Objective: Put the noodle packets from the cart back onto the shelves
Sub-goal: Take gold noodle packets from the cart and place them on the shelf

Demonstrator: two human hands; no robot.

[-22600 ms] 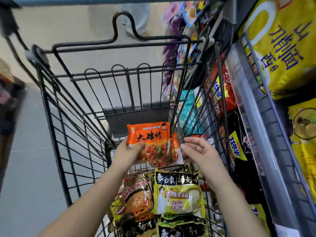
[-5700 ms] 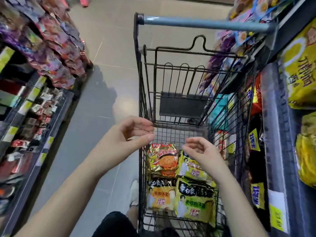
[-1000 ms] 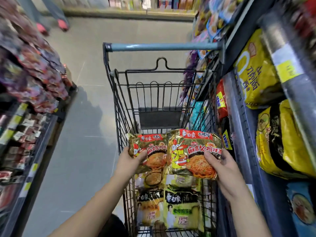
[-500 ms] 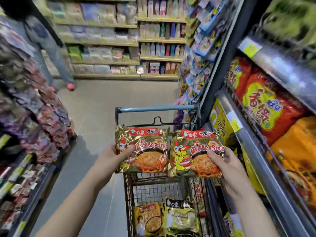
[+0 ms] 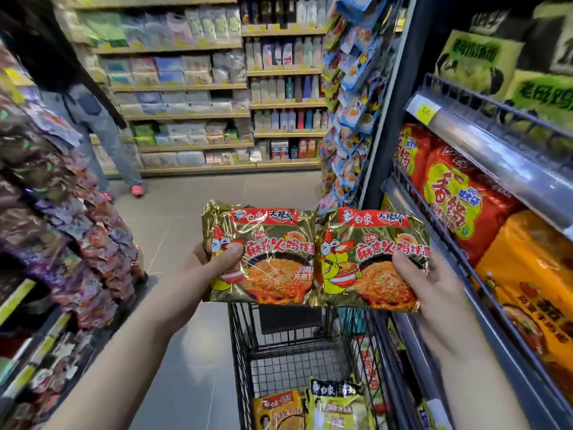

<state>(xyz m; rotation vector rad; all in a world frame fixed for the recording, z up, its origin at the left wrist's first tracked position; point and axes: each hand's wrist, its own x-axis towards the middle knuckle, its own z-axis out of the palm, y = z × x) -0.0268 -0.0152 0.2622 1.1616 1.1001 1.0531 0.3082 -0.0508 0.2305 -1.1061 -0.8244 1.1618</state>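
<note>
noodle packets, two alike in gold foil with red banners, hang side by side in front of me above the cart (image 5: 239, 352): the left packet (image 5: 266, 259) in my left hand (image 5: 212, 268), the right packet (image 5: 366, 262) in my right hand (image 5: 429, 287). each hand grasps its packet at the outer edge, thumb on the printed face, fingers hidden behind.

i judge them light, crinkly and slick, with a brittle noodle block inside. the hold belongs on the flat side margin with gentle pressure, not a squeeze across the middle. their inner edges meet; whether they overlap i cannot tell.

on the right the shelves (image 5: 511, 169) stand close, fronted by a wire guard (image 5: 483, 99) and packed with big red bags (image 5: 452, 197) and an orange bag (image 5: 533, 268). a packet has to clear the guard, and i see no gap for it from here. more packets (image 5: 338, 408) lie near me in the cart. left of the cart the aisle floor is open, and a person (image 5: 90, 113) stands far left.
</note>
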